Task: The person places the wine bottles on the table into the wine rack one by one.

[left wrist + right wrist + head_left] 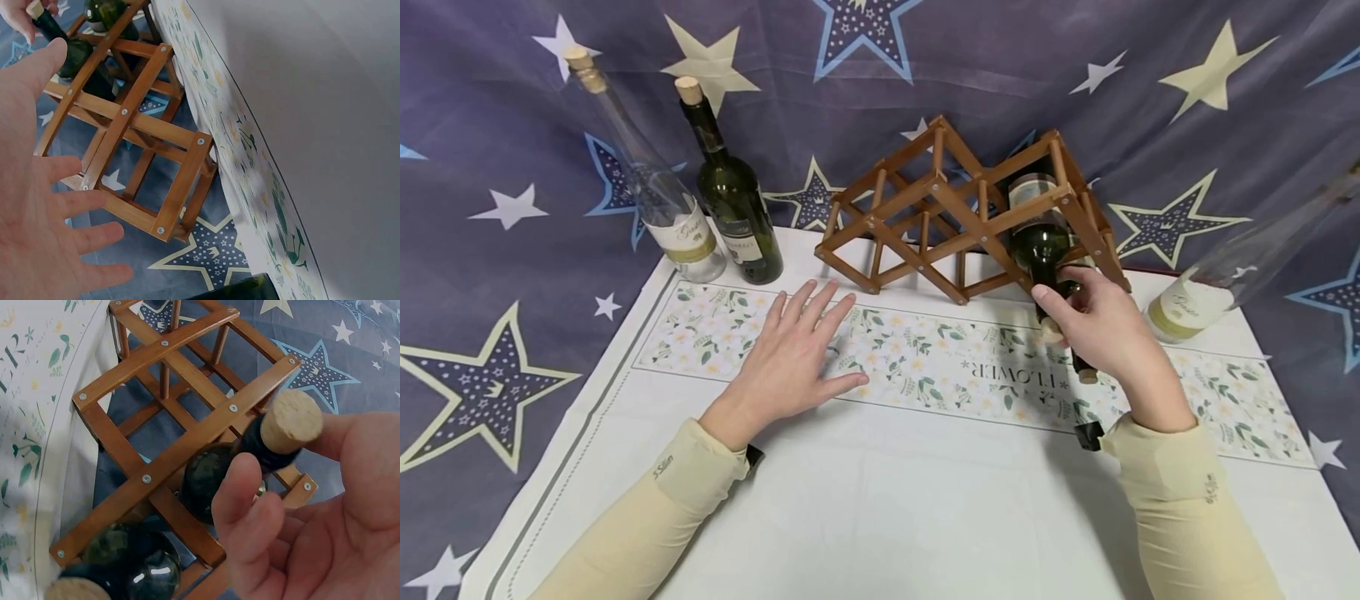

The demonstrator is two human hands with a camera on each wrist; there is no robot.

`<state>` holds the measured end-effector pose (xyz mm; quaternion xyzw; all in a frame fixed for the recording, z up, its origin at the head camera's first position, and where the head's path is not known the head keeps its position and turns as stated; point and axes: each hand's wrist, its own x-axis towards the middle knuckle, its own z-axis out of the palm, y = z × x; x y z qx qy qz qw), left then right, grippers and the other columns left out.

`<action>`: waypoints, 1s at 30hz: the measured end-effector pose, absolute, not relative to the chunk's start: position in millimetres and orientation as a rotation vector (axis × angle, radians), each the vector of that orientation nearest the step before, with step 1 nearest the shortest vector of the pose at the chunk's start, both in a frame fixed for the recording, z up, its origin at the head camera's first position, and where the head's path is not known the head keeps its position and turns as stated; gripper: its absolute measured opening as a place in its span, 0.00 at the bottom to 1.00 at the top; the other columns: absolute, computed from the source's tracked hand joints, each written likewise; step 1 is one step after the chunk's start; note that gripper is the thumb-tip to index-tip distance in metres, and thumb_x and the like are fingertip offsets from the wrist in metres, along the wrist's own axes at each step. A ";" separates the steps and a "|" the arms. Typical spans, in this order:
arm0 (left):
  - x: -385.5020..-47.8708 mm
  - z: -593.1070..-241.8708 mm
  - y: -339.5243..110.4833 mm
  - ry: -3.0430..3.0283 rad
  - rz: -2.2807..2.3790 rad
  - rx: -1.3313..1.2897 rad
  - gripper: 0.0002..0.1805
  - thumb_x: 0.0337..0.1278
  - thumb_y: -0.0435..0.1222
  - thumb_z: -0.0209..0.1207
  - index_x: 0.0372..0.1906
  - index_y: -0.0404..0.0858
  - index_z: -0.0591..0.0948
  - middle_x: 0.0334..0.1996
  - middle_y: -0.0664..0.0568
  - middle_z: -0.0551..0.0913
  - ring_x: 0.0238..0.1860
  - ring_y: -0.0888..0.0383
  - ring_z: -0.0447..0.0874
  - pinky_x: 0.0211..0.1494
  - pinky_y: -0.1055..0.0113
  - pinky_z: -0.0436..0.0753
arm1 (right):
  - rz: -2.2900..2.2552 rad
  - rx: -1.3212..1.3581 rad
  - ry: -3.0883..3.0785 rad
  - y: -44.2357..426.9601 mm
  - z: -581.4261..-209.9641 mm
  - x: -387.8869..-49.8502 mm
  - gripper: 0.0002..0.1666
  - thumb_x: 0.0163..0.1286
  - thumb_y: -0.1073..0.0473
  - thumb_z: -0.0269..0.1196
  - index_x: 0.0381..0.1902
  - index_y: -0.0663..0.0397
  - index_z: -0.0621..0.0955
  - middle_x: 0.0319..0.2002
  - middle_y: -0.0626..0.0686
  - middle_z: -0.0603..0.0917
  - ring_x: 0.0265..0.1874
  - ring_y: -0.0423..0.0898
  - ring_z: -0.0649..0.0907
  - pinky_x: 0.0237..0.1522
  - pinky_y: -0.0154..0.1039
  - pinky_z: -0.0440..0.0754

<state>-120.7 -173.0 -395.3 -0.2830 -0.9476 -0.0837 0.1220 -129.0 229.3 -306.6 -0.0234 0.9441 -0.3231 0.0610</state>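
My right hand grips the neck of a dark green wine bottle lying in the upper right opening of a folding wooden wine rack. In the right wrist view, the curled fingers are round the neck, just below the cork. A second green wine bottle lies in a lower opening; in the head view my right hand hides most of it, leaving its cork showing. My left hand is held over the floral strip of the tablecloth, fingers straight and spread, holding nothing.
At the back left stand a clear corked bottle and a dark green corked bottle. Another clear bottle stands right of the rack. A star-patterned cloth hangs behind the white tablecloth.
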 end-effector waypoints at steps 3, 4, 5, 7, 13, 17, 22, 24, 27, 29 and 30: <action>-120.7 -395.2 -173.4 -2.768 -0.250 -0.823 0.59 0.57 0.75 0.60 0.84 0.43 0.61 0.83 0.39 0.58 0.82 0.34 0.52 0.78 0.29 0.54 | -0.969 -0.058 2.877 233.1 -303.6 -127.2 0.51 0.80 0.27 0.51 0.82 0.59 0.64 0.31 0.57 0.85 0.27 0.53 0.87 0.36 0.49 0.79; -120.7 -395.3 -173.5 -2.769 -0.252 -0.822 0.59 0.57 0.75 0.60 0.84 0.43 0.61 0.83 0.40 0.58 0.82 0.34 0.51 0.78 0.29 0.53 | -0.968 -0.053 2.882 234.5 -302.6 -126.6 0.51 0.80 0.27 0.51 0.82 0.59 0.64 0.30 0.57 0.85 0.27 0.54 0.86 0.35 0.48 0.79; -120.8 -395.3 -173.6 -2.768 -0.252 -0.821 0.59 0.57 0.75 0.60 0.84 0.43 0.61 0.83 0.39 0.58 0.82 0.34 0.52 0.78 0.29 0.54 | -0.970 -0.044 2.886 236.0 -301.6 -126.0 0.51 0.79 0.27 0.51 0.81 0.58 0.65 0.30 0.57 0.85 0.27 0.54 0.86 0.35 0.48 0.78; -121.1 -395.6 -173.6 -2.764 -0.252 -0.821 0.59 0.57 0.75 0.60 0.84 0.42 0.62 0.83 0.39 0.58 0.82 0.34 0.52 0.78 0.29 0.54 | -0.969 -0.026 2.898 239.2 -300.0 -125.1 0.50 0.79 0.27 0.51 0.81 0.59 0.65 0.31 0.57 0.85 0.27 0.54 0.85 0.34 0.47 0.77; -121.7 -396.4 -173.7 -2.757 -0.255 -0.826 0.59 0.57 0.74 0.61 0.84 0.42 0.62 0.82 0.39 0.59 0.81 0.34 0.53 0.77 0.28 0.55 | -0.984 -0.011 2.944 253.4 -297.6 -122.8 0.49 0.81 0.30 0.53 0.79 0.64 0.66 0.34 0.58 0.85 0.25 0.50 0.84 0.29 0.45 0.77; -121.9 -397.8 -174.0 -2.756 -0.253 -0.827 0.59 0.57 0.75 0.60 0.84 0.42 0.62 0.83 0.40 0.59 0.82 0.34 0.52 0.77 0.29 0.56 | -0.985 0.017 2.974 265.6 -297.0 -122.5 0.48 0.81 0.32 0.54 0.78 0.66 0.67 0.34 0.57 0.85 0.23 0.47 0.84 0.27 0.43 0.77; -122.2 -398.0 -173.8 -2.759 -0.249 -0.826 0.59 0.58 0.76 0.59 0.84 0.42 0.62 0.83 0.40 0.58 0.82 0.35 0.52 0.77 0.29 0.56 | -0.959 0.108 3.012 280.5 -295.9 -121.5 0.48 0.80 0.30 0.54 0.78 0.64 0.68 0.34 0.57 0.86 0.22 0.46 0.83 0.25 0.42 0.77; -122.2 -398.0 -173.7 -2.759 -0.249 -0.827 0.59 0.58 0.75 0.59 0.84 0.42 0.61 0.83 0.40 0.58 0.82 0.35 0.52 0.77 0.29 0.56 | -0.947 0.151 3.025 286.2 -295.5 -121.2 0.50 0.79 0.29 0.53 0.79 0.64 0.67 0.37 0.58 0.86 0.23 0.44 0.84 0.26 0.41 0.77; -121.8 -397.8 -173.8 -2.759 -0.247 -0.826 0.60 0.58 0.75 0.59 0.84 0.42 0.61 0.83 0.40 0.59 0.82 0.35 0.52 0.77 0.28 0.57 | -0.963 0.215 3.035 295.8 -295.2 -121.2 0.52 0.79 0.28 0.53 0.80 0.64 0.65 0.47 0.61 0.85 0.24 0.37 0.85 0.28 0.36 0.77; -121.8 -397.4 -173.7 -2.759 -0.251 -0.825 0.60 0.57 0.75 0.60 0.84 0.42 0.61 0.83 0.39 0.59 0.82 0.35 0.52 0.77 0.29 0.56 | -0.961 0.255 3.056 302.4 -294.3 -120.7 0.52 0.79 0.29 0.53 0.81 0.65 0.64 0.53 0.64 0.83 0.28 0.32 0.82 0.31 0.35 0.76; -121.7 -397.2 -173.7 -2.760 -0.254 -0.824 0.60 0.57 0.75 0.60 0.84 0.42 0.61 0.83 0.39 0.58 0.82 0.35 0.52 0.77 0.29 0.56 | -0.961 0.274 3.067 305.7 -293.7 -120.5 0.52 0.79 0.30 0.53 0.81 0.65 0.64 0.55 0.65 0.81 0.30 0.31 0.81 0.33 0.34 0.74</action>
